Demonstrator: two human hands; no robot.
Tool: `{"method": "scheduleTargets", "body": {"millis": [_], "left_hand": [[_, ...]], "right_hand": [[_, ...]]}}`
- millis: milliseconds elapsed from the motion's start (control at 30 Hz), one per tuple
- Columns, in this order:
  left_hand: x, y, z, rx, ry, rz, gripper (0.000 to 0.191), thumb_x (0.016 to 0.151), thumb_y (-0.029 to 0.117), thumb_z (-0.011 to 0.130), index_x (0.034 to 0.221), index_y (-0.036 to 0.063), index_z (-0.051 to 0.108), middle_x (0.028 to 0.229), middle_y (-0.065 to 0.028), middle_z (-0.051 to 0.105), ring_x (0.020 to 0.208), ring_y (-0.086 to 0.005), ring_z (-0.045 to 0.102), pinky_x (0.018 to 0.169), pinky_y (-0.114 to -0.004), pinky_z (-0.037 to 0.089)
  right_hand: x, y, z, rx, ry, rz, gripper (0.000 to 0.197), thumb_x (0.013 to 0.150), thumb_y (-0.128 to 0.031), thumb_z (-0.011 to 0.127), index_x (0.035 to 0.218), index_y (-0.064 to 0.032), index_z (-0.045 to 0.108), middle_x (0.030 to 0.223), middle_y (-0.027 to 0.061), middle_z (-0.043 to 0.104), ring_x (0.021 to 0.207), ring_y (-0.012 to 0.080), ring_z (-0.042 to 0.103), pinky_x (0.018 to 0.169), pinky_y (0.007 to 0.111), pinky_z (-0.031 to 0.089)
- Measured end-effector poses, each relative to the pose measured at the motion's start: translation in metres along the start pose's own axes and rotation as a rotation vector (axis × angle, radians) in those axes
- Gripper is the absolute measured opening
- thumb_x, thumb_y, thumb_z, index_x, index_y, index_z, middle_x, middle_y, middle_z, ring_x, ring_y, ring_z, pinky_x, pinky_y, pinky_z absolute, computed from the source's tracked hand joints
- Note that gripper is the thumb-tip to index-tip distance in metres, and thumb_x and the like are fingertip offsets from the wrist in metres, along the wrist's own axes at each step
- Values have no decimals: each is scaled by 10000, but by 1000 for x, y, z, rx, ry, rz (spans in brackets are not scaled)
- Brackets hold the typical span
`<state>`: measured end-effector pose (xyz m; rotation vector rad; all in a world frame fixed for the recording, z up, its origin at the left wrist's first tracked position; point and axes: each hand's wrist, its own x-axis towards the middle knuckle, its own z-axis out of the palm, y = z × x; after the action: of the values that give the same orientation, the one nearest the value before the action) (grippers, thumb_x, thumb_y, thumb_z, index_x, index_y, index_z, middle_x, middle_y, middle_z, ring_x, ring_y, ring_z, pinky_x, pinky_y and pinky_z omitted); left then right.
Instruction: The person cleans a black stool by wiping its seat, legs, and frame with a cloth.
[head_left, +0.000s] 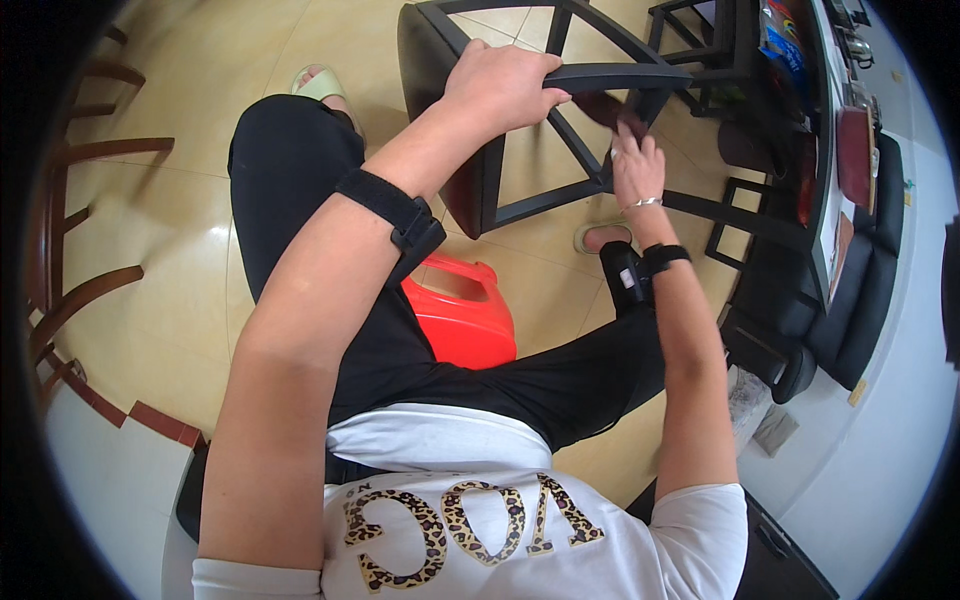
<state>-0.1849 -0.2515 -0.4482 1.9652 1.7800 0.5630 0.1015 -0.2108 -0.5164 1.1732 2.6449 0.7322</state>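
A black-framed stool (551, 199) with a dark padded seat lies tipped in front of me, its seat towards the left and its legs pointing right. My left hand (502, 84) grips the upper leg bar near the seat, thumb and fingers around it. Lower and to the right, my right hand (637, 166) is at the joint of the leg and crossbars. Its fingers press on a dark reddish-brown cloth (606, 110), blurred and partly behind the frame. Between my knees on the floor stands a red plastic stool (469, 330), partly hidden by my left leg.
Wooden chair legs (112, 150) reach in from the left. At the right are a table (825, 247) with items on it, more black stools (697, 52) and a black sofa (862, 300). My feet, in light green slippers (326, 84), flank the tipped stool.
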Motion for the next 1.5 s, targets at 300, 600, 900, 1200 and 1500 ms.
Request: {"method": "scheduleTargets", "body": {"millis": [300, 600, 900, 1200, 1500], "left_hand": [[-4, 6, 1, 34, -35, 21, 424, 850, 443, 593, 1157, 154, 640, 825, -130, 684, 844, -300, 642, 864, -394, 430], [-2, 2, 4, 34, 14, 20, 438, 850, 457, 587, 1169, 160, 632, 836, -128, 686, 854, -294, 642, 861, -391, 429], [0, -1, 1, 38, -10, -30, 464, 842, 473, 592, 1180, 157, 631, 898, -149, 684, 894, -294, 640, 886, -379, 439], [-8, 10, 12, 81, 22, 34, 427, 844, 447, 597, 1145, 148, 647, 808, -135, 682, 844, -298, 644, 864, -387, 431], [-2, 4, 4, 38, -6, -6, 443, 849, 456, 589, 1166, 151, 638, 802, -116, 687, 828, -267, 647, 874, -357, 424]], "right_hand": [[-79, -50, 49, 197, -410, 83, 370, 798, -90, 554, 1148, -159, 653, 1272, -37, 565, 998, 219, 543, 813, 334, 460], [-59, -57, 41, 664, -578, 274, 703, 731, 18, 614, 1380, -166, 419, 1366, 78, 479, 1069, 366, 546, 941, 383, 467], [-77, -30, 26, 536, -677, 139, 746, 748, 34, 550, 1430, -197, 355, 1414, 100, 435, 1094, 373, 543, 968, 380, 448], [-48, -51, 56, 631, -791, 308, 722, 775, 25, 524, 1432, -216, 345, 1441, 80, 399, 1170, 331, 518, 998, 388, 443], [-84, -22, 37, 543, -659, 106, 754, 717, 32, 585, 1392, -264, 424, 1384, 86, 478, 1121, 322, 547, 978, 375, 445]]}}
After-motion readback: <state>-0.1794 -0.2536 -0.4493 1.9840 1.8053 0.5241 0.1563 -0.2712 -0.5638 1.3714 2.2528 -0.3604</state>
